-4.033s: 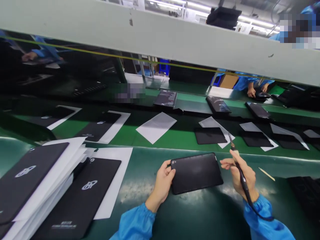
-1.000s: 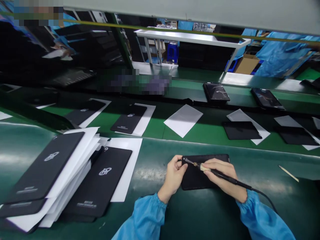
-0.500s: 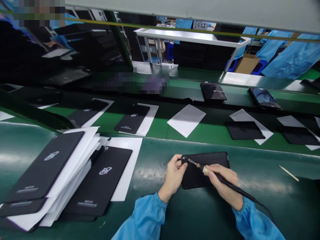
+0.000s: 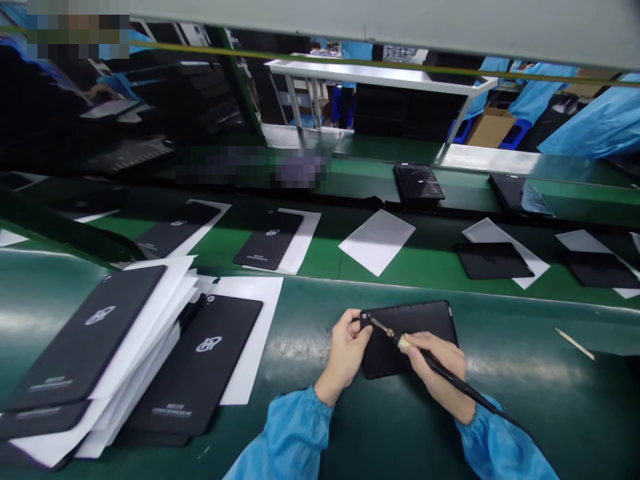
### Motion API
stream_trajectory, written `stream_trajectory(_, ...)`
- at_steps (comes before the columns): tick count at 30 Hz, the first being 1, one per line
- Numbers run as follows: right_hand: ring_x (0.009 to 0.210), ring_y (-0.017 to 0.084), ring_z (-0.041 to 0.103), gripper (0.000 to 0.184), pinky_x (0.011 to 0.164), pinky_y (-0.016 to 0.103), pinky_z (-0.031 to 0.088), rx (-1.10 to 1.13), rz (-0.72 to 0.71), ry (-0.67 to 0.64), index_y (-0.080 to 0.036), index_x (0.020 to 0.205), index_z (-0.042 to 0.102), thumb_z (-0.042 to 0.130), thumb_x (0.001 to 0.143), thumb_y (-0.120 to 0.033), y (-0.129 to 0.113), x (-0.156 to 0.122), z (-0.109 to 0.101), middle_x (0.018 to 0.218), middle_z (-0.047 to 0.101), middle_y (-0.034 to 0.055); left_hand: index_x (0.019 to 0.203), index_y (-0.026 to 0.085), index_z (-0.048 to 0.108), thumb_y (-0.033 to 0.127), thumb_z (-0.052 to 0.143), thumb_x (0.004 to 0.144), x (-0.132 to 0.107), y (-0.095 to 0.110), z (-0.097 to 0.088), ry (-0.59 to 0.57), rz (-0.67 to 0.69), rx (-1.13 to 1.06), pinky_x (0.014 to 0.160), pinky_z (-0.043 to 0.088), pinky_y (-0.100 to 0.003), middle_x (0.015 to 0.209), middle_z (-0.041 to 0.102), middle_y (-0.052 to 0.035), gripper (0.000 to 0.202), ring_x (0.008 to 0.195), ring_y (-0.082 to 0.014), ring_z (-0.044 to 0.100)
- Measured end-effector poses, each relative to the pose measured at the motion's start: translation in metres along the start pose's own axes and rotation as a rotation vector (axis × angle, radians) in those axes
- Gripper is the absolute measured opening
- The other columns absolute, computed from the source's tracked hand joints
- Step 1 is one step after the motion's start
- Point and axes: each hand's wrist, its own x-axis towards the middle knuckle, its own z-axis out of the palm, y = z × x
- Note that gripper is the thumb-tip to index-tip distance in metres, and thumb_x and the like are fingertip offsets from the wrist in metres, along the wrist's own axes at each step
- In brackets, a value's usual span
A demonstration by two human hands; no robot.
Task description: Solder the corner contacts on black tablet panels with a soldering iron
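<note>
A black tablet back cover (image 4: 387, 350) lies on the green bench, its hollow inner side facing up. My left hand (image 4: 347, 347) pinches its upper left corner between thumb and fingers. My right hand (image 4: 440, 367) grips a soldering iron (image 4: 403, 342) like a pen, cord trailing back over my sleeve. The iron's tip points at a small part near that corner; I cannot tell whether it touches. Left of my hands, black covers (image 4: 200, 360) with a pale logo lie stacked, white sheets (image 4: 257, 347) between and beneath them.
A thin wooden stick (image 4: 574, 343) lies to the right. Beyond the bench edge, a green conveyor (image 4: 327, 257) carries more covers (image 4: 270, 240) and a white sheet (image 4: 379, 242). Farther back are dark-screened tablets (image 4: 419, 181). A green post (image 4: 65, 223) slants in at left. People in blue work behind.
My right hand and the iron have shifted slightly left, and the cover has tilted a little. My left hand stays at the corner. Sheets and covers on the conveyor have moved slightly right.
</note>
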Motion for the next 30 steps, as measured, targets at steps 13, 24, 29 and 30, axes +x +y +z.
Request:
stream_trajectory(13, 0.106, 0.024, 0.068, 0.029, 0.092, 0.040, 0.055, -0.373, -0.238, -0.121, -0.025, 0.118, 0.069, 0.053, 0.095, -0.016, 0.052, 0.034, -0.017, 0.114, 0.072, 0.0093, 0.091, 0.019, 0.055, 0.031, 0.077, 0.074, -0.002, 0.004, 0.004, -0.004, -0.007, -0.027, 0.063, 0.052, -0.024, 0.073, 0.072, 0.0001, 0.031, 0.063, -0.0150, 0.068)
stream_trajectory(24, 0.095, 0.021, 0.066, 0.028, 0.089, 0.034, 0.051, -0.428, -0.191, -0.093, -0.020, 0.104, 0.068, 0.041, 0.098, -0.021, 0.097, 0.142, -0.018, 0.100, 0.068, 0.0089, 0.098, 0.017, 0.055, 0.049, 0.074, 0.077, 0.000, -0.005, 0.001, -0.082, -0.048, -0.044, 0.065, 0.057, -0.032, 0.089, 0.074, -0.0087, 0.042, 0.074, -0.0209, 0.072)
stream_trajectory(29, 0.106, 0.026, 0.064, 0.028, 0.097, 0.040, 0.048, -0.412, -0.193, -0.045, -0.018, 0.114, 0.066, 0.046, 0.098, -0.028, 0.087, 0.188, 0.023, 0.110, 0.070, 0.0121, 0.090, 0.017, 0.055, 0.037, 0.074, 0.077, -0.003, -0.012, 0.006, -0.115, 0.005, 0.031, 0.058, 0.052, -0.025, 0.084, 0.075, -0.0090, 0.031, 0.067, -0.0180, 0.071)
stream_trajectory(30, 0.100, 0.024, 0.066, 0.029, 0.094, 0.037, 0.050, -0.392, -0.202, -0.082, -0.018, 0.115, 0.066, 0.044, 0.098, -0.026, 0.083, 0.188, 0.039, 0.106, 0.071, 0.0107, 0.090, 0.018, 0.055, 0.034, 0.072, 0.079, -0.004, -0.014, 0.007, -0.118, 0.025, 0.062, 0.056, 0.051, -0.024, 0.081, 0.074, -0.0078, 0.026, 0.065, -0.0169, 0.070)
